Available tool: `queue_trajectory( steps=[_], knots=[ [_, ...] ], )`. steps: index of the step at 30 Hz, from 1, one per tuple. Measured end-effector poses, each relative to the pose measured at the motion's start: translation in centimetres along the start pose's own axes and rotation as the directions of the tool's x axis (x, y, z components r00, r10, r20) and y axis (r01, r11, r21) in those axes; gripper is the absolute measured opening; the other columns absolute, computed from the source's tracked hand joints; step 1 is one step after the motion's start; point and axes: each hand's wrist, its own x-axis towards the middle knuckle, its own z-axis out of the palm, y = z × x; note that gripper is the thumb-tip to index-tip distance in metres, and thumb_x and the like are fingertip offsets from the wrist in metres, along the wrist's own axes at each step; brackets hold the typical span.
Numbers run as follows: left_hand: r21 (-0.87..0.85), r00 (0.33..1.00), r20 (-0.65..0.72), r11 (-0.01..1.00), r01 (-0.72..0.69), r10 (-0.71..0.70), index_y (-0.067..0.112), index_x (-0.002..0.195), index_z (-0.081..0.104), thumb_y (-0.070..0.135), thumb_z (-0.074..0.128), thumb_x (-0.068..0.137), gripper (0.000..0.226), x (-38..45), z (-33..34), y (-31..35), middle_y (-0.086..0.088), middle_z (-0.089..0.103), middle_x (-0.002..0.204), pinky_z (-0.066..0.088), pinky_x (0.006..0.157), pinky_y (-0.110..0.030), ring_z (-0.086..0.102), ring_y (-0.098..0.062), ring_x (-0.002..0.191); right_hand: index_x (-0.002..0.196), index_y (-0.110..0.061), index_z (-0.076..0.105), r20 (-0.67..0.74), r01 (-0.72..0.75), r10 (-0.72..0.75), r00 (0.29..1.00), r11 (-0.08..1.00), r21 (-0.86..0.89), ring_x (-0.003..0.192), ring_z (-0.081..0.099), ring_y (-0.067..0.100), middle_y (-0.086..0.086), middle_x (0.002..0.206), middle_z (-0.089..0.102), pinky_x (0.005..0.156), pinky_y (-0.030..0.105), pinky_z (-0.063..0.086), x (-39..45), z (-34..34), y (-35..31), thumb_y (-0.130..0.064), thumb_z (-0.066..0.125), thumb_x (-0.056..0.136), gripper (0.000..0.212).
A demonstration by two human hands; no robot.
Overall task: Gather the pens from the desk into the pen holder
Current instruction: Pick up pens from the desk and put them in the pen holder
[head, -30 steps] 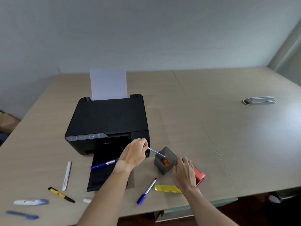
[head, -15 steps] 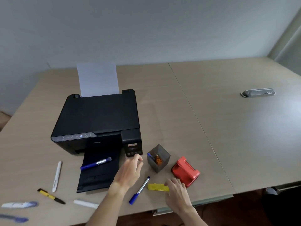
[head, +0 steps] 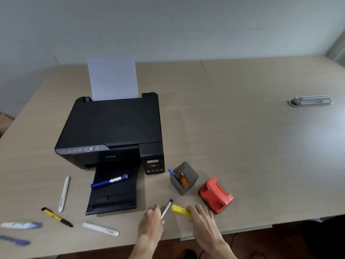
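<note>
Pale wood-grain desk (head: 242, 146) fills the frame beneath a plain grey wall, its near edge running along the bottom, a seam splitting it into two tops. At that edge, bottom centre, the left hand (head: 152, 221) lies over the lower end of a silver pen with a blue cap (head: 167, 208), fingers curled on it; whether it is gripped I cannot tell. Just right, the right hand (head: 202, 217) rests flat and spread, fingertips touching a yellow bar (head: 182, 210).

Loose pens at lower left, counted: two blurred blue-and-white ones (head: 21, 225) (head: 15, 240) at the frame edge, a yellow-and-black one (head: 57, 217), two white ones (head: 100, 228) (head: 63, 193). A sixth, blue (head: 109, 181), lies on the printer's output tray (head: 113, 193).

Beyond the hands stands the grey pen holder (head: 192, 181), one blue pen (head: 172, 173) leaning inside beside something orange. A red hole punch (head: 215, 195) sits near its right.

One black printer (head: 112, 128) stands further back, paper (head: 113, 79) upright in its feed. Right half lies open, bar a grey socket block (head: 310, 100) at upper right.
</note>
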Motion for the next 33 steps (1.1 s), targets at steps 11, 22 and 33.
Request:
queue_trajectory(
  steps=[11,22,33],
  knots=[
    [0.0,0.992,0.102,0.997,-0.079,0.079,0.022,0.092,0.052,0.024,0.046,0.09,0.007,-0.9,0.7,1.1,-0.002,0.062,0.108,0.048,0.077,-0.033,0.064,-0.025,0.097,0.109,-0.008,0.051,-0.276,-0.072,0.177,0.945,0.933,0.351,0.099,0.053,0.028,0.014,0.11,0.055,0.084,0.042,0.047,4.7,-6.2,0.4,-0.016,0.04,0.095,0.019],
    [-0.377,0.9,-0.214,0.818,-0.435,0.38,0.036,0.076,0.056,0.029,0.073,0.081,0.019,0.8,0.1,8.5,0.019,0.062,0.073,0.05,0.063,-0.008,0.063,-0.002,0.075,0.084,-0.017,0.057,-0.255,-0.351,0.463,0.849,0.854,0.384,0.071,0.053,0.017,-0.002,0.085,0.052,0.072,0.04,0.053,2.3,-5.3,7.8,-0.018,0.059,0.091,0.007],
    [-0.551,0.878,-0.341,0.685,-0.476,0.336,0.025,0.074,0.056,0.027,0.068,0.084,0.016,1.4,4.1,16.3,0.017,0.055,0.061,0.039,0.054,-0.006,0.057,-0.002,0.057,0.099,-0.015,0.055,-0.129,-0.505,0.629,0.767,0.715,0.483,0.075,0.051,0.019,0.002,0.09,0.053,0.071,0.031,0.039,-2.5,-5.1,13.1,-0.005,0.063,0.081,0.021]
  ],
)
